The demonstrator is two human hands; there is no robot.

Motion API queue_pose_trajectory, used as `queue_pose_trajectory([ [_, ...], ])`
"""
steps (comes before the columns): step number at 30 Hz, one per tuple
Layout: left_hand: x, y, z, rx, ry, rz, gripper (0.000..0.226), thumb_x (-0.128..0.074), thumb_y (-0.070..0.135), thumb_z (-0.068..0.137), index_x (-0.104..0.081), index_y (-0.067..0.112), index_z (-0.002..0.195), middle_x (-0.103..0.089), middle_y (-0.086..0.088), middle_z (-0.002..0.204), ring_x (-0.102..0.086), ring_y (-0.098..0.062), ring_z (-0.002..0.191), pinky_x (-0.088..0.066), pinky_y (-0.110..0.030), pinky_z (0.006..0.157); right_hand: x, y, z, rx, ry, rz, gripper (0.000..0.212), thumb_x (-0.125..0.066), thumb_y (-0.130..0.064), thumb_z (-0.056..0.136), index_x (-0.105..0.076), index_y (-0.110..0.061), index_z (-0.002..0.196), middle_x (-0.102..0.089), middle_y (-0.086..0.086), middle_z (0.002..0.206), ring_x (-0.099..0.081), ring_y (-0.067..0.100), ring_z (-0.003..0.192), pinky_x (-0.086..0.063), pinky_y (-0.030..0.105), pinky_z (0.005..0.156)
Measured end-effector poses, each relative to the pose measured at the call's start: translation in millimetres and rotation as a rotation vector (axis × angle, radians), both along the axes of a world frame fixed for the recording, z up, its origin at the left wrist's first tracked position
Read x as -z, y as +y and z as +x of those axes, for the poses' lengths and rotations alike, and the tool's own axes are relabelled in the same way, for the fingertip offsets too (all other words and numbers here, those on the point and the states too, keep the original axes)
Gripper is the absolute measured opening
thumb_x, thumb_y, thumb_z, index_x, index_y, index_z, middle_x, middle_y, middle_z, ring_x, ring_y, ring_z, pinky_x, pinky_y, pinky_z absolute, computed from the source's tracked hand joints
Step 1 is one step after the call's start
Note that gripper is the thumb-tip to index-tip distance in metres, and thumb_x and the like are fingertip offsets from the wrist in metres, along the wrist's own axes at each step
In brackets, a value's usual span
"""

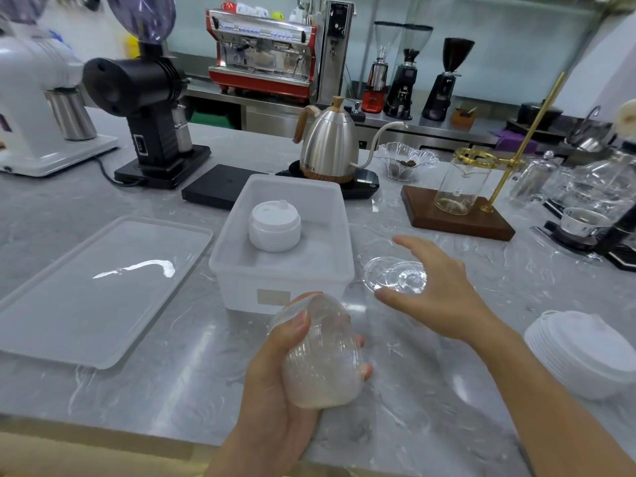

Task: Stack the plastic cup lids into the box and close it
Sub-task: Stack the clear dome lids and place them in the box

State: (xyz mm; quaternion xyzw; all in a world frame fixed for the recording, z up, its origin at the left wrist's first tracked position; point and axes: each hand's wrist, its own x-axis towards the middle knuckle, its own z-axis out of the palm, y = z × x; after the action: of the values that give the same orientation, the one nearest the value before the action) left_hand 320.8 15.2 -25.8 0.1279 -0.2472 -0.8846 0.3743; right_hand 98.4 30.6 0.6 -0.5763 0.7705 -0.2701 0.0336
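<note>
The left hand [275, 383] holds a stack of clear plastic lids [321, 354] in front of the box. The fingers are curled round the stack, with the thumb [292, 327] pressed on the near left side and the fingertips [364, 370] peeking out on the right. The stack is tipped on its side in the hand, up off the grey marble counter [172, 383].

The right hand [437, 290] is spread wide open, with nothing in it. It hangs just over some loose clear lids [389, 275] that lie flat on the counter, just right of the box. The lids sit under the fingers, between the thumb and the pointer finger. I cannot tell if the hand touches them, because the lids are see-through and hard to make out.

The white plastic box [280, 280] stands open in the middle of the counter. Inside it, near the back, sits a short stack of white lids [274, 226]. The box cover [93, 290] lies flat on the counter, to the left of the box and apart from it. Another stack of white lids [585, 352] sits at the far right, close to the right arm.
</note>
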Motion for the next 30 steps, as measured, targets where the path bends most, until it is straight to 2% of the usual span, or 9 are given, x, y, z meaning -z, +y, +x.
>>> queue_pose_trajectory([
  [3, -0.7, 0.4, 0.7, -0.005, -0.014, -0.005, 0.076, -0.093, 0.036, 0.041, -0.069, 0.013, 0.109, -0.065, -0.023, 0.102, -0.062, -0.043, 0.090, -0.054, -0.054, 0.072, 15.1, -21.1, -10.4, 0.040, 0.118, 0.118, 0.091, -0.071, -0.061, 0.073, -0.032, -0.030, 0.148, -0.037, -0.008, 0.153, -0.029, 0.012, 0.143, -0.012, 0.030, 0.106],
  [7, -0.6, 0.2, 1.5, 0.006, -0.009, -0.003, 0.072, -0.092, 0.036, 0.042, -0.070, 0.013, 0.106, -0.064, -0.025, 0.104, -0.063, -0.042, 0.089, -0.055, -0.054, 0.072, 29.2, -27.4, -8.8, 0.056, 0.202, 0.173, 0.094, -0.061, -0.069, 0.076, -0.025, -0.026, 0.151, -0.036, -0.005, 0.155, -0.030, 0.015, 0.142, -0.011, 0.035, 0.112],
  [12, 0.9, 0.5, 1.9, 0.011, -0.034, -0.008, 0.073, -0.093, 0.038, 0.039, -0.072, 0.013, 0.104, -0.065, -0.025, 0.106, -0.062, -0.043, 0.092, -0.056, -0.055, 0.074, 33.5, -27.3, -12.4, 0.017, 0.201, 0.118, 0.091, -0.061, -0.068, 0.077, -0.027, -0.028, 0.151, -0.038, -0.005, 0.153, -0.029, 0.016, 0.143, -0.013, 0.035, 0.113],
  [16, 0.3, 0.0, 3.2, 0.012, -0.037, -0.009, 0.075, -0.093, 0.039, 0.039, -0.072, 0.012, 0.106, -0.063, -0.026, 0.110, -0.060, -0.045, 0.096, -0.055, -0.056, 0.075, 26.4, -18.3, -26.2, 0.042, 0.073, 0.021, 0.091, -0.068, -0.065, 0.075, -0.031, -0.029, 0.150, -0.039, -0.004, 0.153, -0.030, 0.019, 0.142, -0.018, 0.040, 0.115],
  [19, -0.6, 0.2, 4.8, 0.015, -0.034, 0.000, 0.077, -0.093, 0.038, 0.039, -0.071, 0.012, 0.108, -0.062, -0.027, 0.112, -0.061, -0.046, 0.096, -0.056, -0.057, 0.075, 22.9, -8.0, -35.2, 0.073, 0.054, 0.069, 0.087, -0.073, -0.056, 0.076, -0.032, -0.030, 0.149, -0.039, -0.005, 0.152, -0.030, 0.020, 0.142, -0.018, 0.041, 0.115],
  [23, -1.3, 0.2, 5.5, 0.023, -0.034, 0.004, 0.079, -0.094, 0.037, 0.039, -0.070, 0.011, 0.110, -0.062, -0.028, 0.114, -0.060, -0.047, 0.098, -0.056, -0.058, 0.075, 26.3, -3.0, -36.7, 0.073, 0.101, 0.177, 0.091, -0.074, -0.059, 0.073, -0.031, -0.031, 0.149, -0.037, -0.007, 0.154, -0.030, 0.017, 0.143, -0.017, 0.040, 0.115],
  [30, -2.4, 0.6, 6.3, 0.032, -0.035, -0.003, 0.079, -0.094, 0.037, 0.039, -0.070, 0.012, 0.110, -0.062, -0.027, 0.113, -0.059, -0.048, 0.099, -0.056, -0.058, 0.075, 27.9, -3.6, -36.4, 0.042, 0.056, 0.096, 0.089, -0.079, -0.052, 0.069, -0.037, -0.033, 0.146, -0.042, -0.010, 0.150, -0.037, 0.015, 0.138, -0.020, 0.037, 0.114],
])
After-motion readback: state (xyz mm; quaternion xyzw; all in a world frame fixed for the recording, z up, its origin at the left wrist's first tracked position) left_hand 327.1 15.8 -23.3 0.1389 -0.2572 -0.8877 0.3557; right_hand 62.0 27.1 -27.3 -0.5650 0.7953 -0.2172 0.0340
